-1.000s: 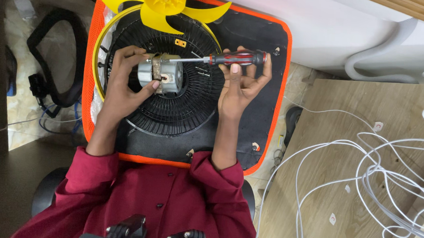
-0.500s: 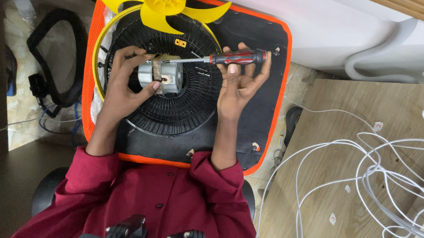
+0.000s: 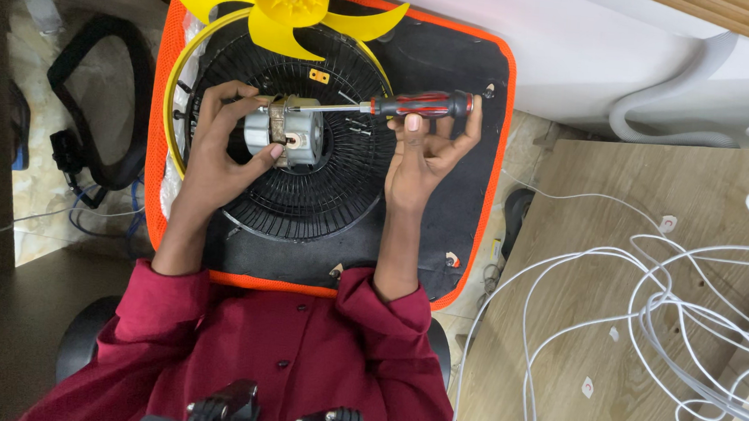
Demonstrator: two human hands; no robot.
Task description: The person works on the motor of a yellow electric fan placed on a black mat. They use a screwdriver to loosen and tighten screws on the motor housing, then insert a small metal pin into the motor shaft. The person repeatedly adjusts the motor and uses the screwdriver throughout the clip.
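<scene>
Motor: the small silver fan motor (image 3: 285, 137) sat at the centre of the black wire fan grille (image 3: 306, 189), resting on it, with its shaft end facing the camera.
Left hand: the left hand (image 3: 218, 153) gripped the motor, fingers (image 3: 242, 107) curled over its top edge and the thumb pressed against its lower side, so they were clamped on the housing.
Screwdriver: a screwdriver (image 3: 398, 105) with a red and black handle lay nearly level, its metal shank running left and its tip touching the upper edge of the motor.
Right hand: the right hand (image 3: 421, 153) held the screwdriver handle, fingers closed around it from below and the thumb at the far end.
Grille: the round grille had a yellow rim (image 3: 172, 111) along its left side and lay flat on a black mat.
Mat: the black mat with an orange border (image 3: 453, 59) carried the grille; a few small screws (image 3: 358, 124) lay on the wires just right of the motor.
Fan blade: a yellow fan blade (image 3: 292, 2) lay at the top edge, overlapping the grille's upper rim.
Sleeves: maroon sleeves (image 3: 297, 344) covered both forearms near the bottom.
Surroundings: white cables (image 3: 664, 298) looped over a wooden board (image 3: 584, 189) to the right; a black strap (image 3: 104, 90) lay on the floor to the left.
</scene>
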